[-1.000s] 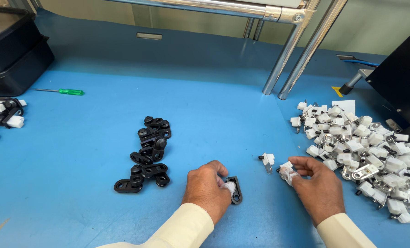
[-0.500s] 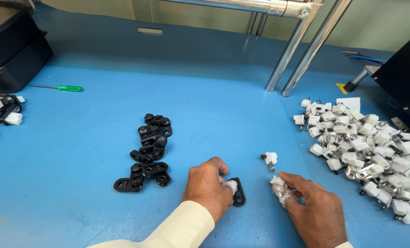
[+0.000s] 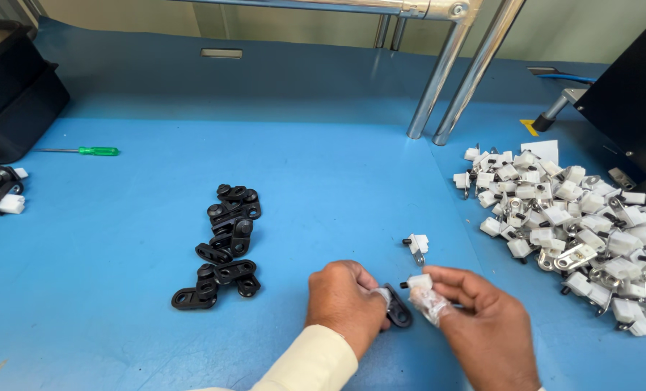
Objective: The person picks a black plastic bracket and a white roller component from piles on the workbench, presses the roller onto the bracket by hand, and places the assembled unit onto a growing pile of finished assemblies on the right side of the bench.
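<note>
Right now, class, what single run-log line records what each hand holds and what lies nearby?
left hand: flat black plastic bracket | right hand: small white plastic block | blue table: black bracket cluster, white part heap

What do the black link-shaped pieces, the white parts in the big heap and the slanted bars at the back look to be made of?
Black link pieces: probably moulded plastic, with a dull even sheen and rounded edges. Heap of white parts: white bodies look like plastic, carrying small bright tabs that seem metal. Slanted bars: metal tube, polished, with mirror-like highlights.
</note>
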`<move>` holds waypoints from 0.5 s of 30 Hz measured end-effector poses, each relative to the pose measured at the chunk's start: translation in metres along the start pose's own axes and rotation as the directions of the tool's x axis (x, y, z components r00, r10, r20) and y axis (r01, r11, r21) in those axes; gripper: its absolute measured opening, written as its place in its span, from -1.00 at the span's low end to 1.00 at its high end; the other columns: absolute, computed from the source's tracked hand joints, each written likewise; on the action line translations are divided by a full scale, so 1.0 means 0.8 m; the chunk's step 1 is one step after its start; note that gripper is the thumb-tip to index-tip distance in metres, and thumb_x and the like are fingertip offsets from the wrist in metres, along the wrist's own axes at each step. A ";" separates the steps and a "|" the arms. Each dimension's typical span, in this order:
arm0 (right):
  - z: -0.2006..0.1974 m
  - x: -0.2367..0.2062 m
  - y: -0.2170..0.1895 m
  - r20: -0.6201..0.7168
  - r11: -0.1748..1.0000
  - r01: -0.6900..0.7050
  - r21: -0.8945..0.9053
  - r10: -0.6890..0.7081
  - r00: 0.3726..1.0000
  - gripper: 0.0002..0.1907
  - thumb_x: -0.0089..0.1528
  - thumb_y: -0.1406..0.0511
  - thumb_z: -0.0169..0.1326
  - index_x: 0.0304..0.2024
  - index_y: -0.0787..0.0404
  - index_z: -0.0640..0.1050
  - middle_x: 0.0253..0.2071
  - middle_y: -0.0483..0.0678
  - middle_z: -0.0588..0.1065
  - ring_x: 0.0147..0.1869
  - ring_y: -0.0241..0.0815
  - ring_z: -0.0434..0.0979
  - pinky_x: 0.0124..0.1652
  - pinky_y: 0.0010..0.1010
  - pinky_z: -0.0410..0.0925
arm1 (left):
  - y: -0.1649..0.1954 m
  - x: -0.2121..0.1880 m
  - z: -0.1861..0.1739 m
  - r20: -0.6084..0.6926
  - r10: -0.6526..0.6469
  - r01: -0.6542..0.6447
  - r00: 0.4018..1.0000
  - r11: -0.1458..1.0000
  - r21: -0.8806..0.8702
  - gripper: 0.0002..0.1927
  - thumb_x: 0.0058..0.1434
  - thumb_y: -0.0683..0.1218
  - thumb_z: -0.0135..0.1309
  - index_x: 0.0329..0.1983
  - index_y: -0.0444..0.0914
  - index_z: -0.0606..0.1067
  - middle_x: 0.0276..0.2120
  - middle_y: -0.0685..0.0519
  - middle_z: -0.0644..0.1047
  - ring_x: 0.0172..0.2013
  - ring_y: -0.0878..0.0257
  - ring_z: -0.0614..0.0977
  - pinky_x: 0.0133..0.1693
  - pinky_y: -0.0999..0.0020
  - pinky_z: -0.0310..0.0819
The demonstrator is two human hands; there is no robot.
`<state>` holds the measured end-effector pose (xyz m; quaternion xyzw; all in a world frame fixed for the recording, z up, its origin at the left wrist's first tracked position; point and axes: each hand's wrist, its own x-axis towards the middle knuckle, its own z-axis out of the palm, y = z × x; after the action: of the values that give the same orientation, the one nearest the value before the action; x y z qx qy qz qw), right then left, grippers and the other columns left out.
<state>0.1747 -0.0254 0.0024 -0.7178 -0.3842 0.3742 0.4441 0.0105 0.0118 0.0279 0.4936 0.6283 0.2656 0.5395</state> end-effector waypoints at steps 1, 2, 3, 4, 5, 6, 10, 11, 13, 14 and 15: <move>0.004 -0.004 0.002 0.003 0.999 -0.018 0.040 0.018 1.000 -0.62 0.12 0.51 0.21 0.00 0.27 0.67 -0.17 0.05 0.72 -0.09 -0.27 0.68 -0.08 -0.52 0.51 | 0.001 -0.002 0.003 0.002 -0.001 0.001 1.000 1.000 0.006 -0.94 0.15 -0.25 0.17 -0.42 -0.35 0.55 -0.52 -0.04 0.65 -0.53 0.27 0.73 -0.39 0.35 0.67; 0.006 -0.007 0.003 -0.009 0.999 -0.037 0.006 0.037 0.999 -0.63 0.13 0.51 0.21 0.01 0.25 0.67 -0.16 0.03 0.71 -0.09 -0.28 0.68 -0.09 -0.51 0.50 | 0.002 -0.003 0.005 -0.004 0.003 -0.003 1.000 0.998 0.060 -0.94 0.15 -0.24 0.16 -0.41 -0.34 0.55 -0.52 -0.05 0.65 -0.52 0.24 0.73 -0.38 0.33 0.66; 0.009 -0.010 0.003 -0.022 0.998 -0.057 -0.028 0.056 0.998 -0.63 0.14 0.50 0.22 0.01 0.22 0.66 -0.15 0.01 0.71 -0.08 -0.29 0.68 -0.09 -0.50 0.50 | 0.003 -0.005 0.006 -0.009 0.007 -0.006 1.000 0.994 0.113 -0.94 0.16 -0.23 0.16 -0.41 -0.34 0.55 -0.51 -0.06 0.65 -0.50 0.22 0.72 -0.37 0.31 0.65; 0.012 -0.013 0.003 -0.032 0.995 -0.076 -0.062 0.074 0.997 -0.64 0.15 0.49 0.22 0.02 0.20 0.66 -0.15 0.00 0.70 -0.08 -0.30 0.68 -0.10 -0.49 0.49 | 0.004 -0.006 0.007 -0.016 0.011 -0.008 1.000 0.986 0.166 -0.94 0.16 -0.22 0.16 -0.41 -0.33 0.56 -0.50 -0.08 0.64 -0.48 0.19 0.72 -0.35 0.29 0.64; 0.014 -0.016 0.001 -0.046 0.993 -0.082 -0.082 0.078 0.996 -0.64 0.16 0.48 0.22 0.01 0.19 0.66 -0.15 -0.01 0.71 -0.08 -0.31 0.68 -0.10 -0.48 0.50 | 0.005 -0.007 0.006 -0.015 0.028 -0.024 0.999 0.981 0.194 -0.94 0.16 -0.21 0.15 -0.39 -0.33 0.56 -0.49 -0.10 0.64 -0.47 0.16 0.72 -0.34 0.26 0.64; 0.016 -0.019 -0.001 -0.061 0.991 -0.089 -0.101 0.083 0.995 -0.65 0.16 0.47 0.23 0.01 0.18 0.66 -0.16 -0.01 0.71 -0.09 -0.31 0.69 -0.10 -0.48 0.51 | 0.006 -0.007 0.005 -0.013 0.045 -0.041 0.999 0.974 0.222 -0.93 0.16 -0.21 0.14 -0.38 -0.34 0.57 -0.48 -0.12 0.64 -0.45 0.12 0.72 -0.33 0.24 0.64; 0.025 -0.026 -0.009 -0.098 0.989 -0.077 -0.125 0.065 0.993 -0.68 0.15 0.42 0.28 -0.01 0.17 0.66 -0.19 -0.02 0.72 -0.14 -0.30 0.72 -0.11 -0.49 0.54 | 0.008 -0.009 0.005 0.001 0.072 -0.070 0.997 0.959 0.274 -0.91 0.17 -0.22 0.11 -0.32 -0.34 0.58 -0.43 -0.19 0.64 -0.41 0.05 0.72 -0.28 0.20 0.64; 0.027 -0.026 -0.010 -0.101 0.985 -0.086 -0.147 0.072 0.992 -0.68 0.16 0.41 0.29 -0.02 0.15 0.67 -0.19 -0.02 0.72 -0.14 -0.30 0.72 -0.12 -0.48 0.55 | 0.008 -0.009 0.006 0.005 0.069 -0.068 0.998 0.958 0.280 -0.91 0.17 -0.22 0.10 -0.30 -0.34 0.57 -0.43 -0.19 0.64 -0.40 0.05 0.72 -0.28 0.20 0.64; 0.028 -0.026 -0.008 -0.107 0.976 -0.106 -0.192 0.086 0.991 -0.68 0.16 0.38 0.31 -0.02 0.12 0.67 -0.19 -0.03 0.72 -0.16 -0.29 0.73 -0.14 -0.45 0.57 | 0.007 -0.008 0.007 0.015 0.062 -0.064 0.998 0.954 0.292 -0.90 0.17 -0.22 0.09 -0.27 -0.34 0.57 -0.41 -0.19 0.64 -0.39 0.05 0.73 -0.26 0.19 0.65; 0.027 -0.025 -0.006 -0.099 0.973 -0.112 -0.202 0.093 0.991 -0.69 0.17 0.38 0.31 -0.01 0.11 0.67 -0.19 -0.03 0.72 -0.17 -0.27 0.73 -0.16 -0.43 0.57 | 0.006 -0.006 0.008 0.019 0.056 -0.059 0.998 0.955 0.292 -0.90 0.18 -0.23 0.09 -0.27 -0.34 0.57 -0.41 -0.19 0.64 -0.39 0.05 0.73 -0.27 0.19 0.65; 0.026 -0.023 -0.004 -0.091 0.970 -0.117 -0.212 0.099 0.991 -0.69 0.17 0.37 0.31 -0.01 0.10 0.67 -0.18 -0.03 0.72 -0.19 -0.24 0.74 -0.17 -0.40 0.57 | 0.005 -0.004 0.008 0.022 0.050 -0.054 0.999 0.955 0.291 -0.90 0.18 -0.23 0.09 -0.26 -0.34 0.57 -0.42 -0.19 0.64 -0.40 0.05 0.73 -0.27 0.18 0.65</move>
<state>0.1476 -0.0336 0.0021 -0.7960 -0.3650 0.3248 0.3572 0.0179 0.0089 0.0313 0.5860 0.6433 0.1806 0.4584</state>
